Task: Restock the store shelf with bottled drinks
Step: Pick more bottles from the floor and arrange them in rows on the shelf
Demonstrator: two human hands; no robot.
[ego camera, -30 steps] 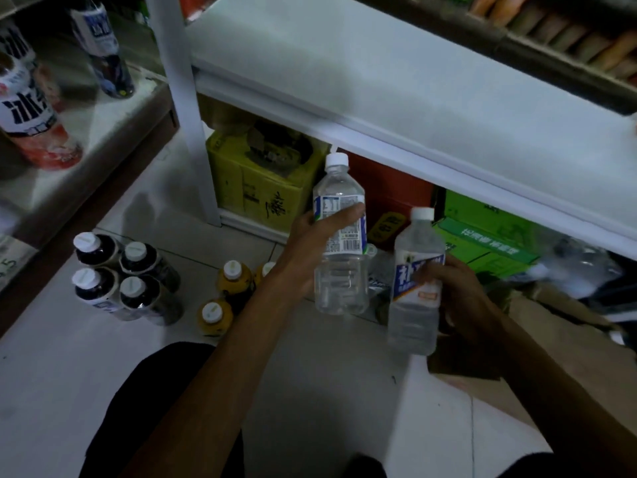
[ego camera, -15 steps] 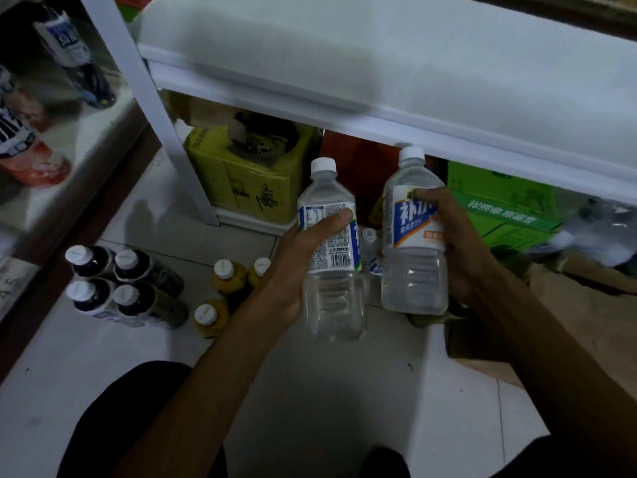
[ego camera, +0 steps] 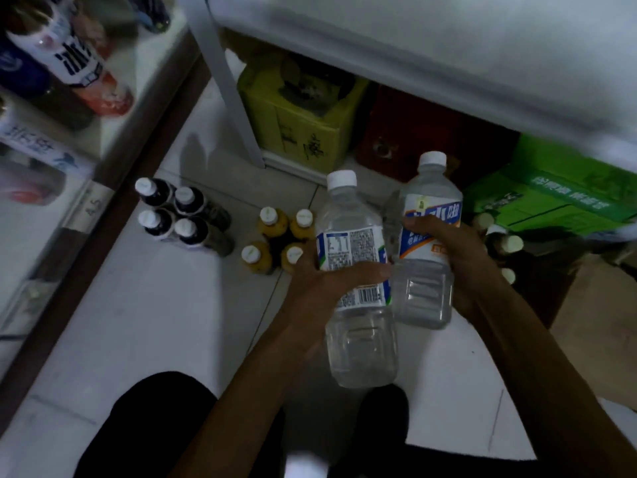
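My left hand (ego camera: 322, 288) grips a clear drink bottle (ego camera: 356, 281) with a white cap and a white-and-blue label, held upright above the floor. Beside it, my right hand (ego camera: 451, 250) grips a second clear bottle (ego camera: 425, 243) with a blue, white and orange label. The two bottles are side by side and nearly touch. A white shelf board (ego camera: 448, 53) runs across the top right, above both bottles.
Several dark bottles (ego camera: 179, 219) and several yellow bottles (ego camera: 275, 239) stand on the tiled floor. Yellow (ego camera: 296, 122), red (ego camera: 431, 132) and green (ego camera: 551, 198) cartons sit under the shelf. A lower shelf (ego camera: 86, 139) with bottles is at left. My knees are at the bottom.
Both bottles have come down and toward me, and now sit lower in view and closer together. The view has tilted down toward the floor.
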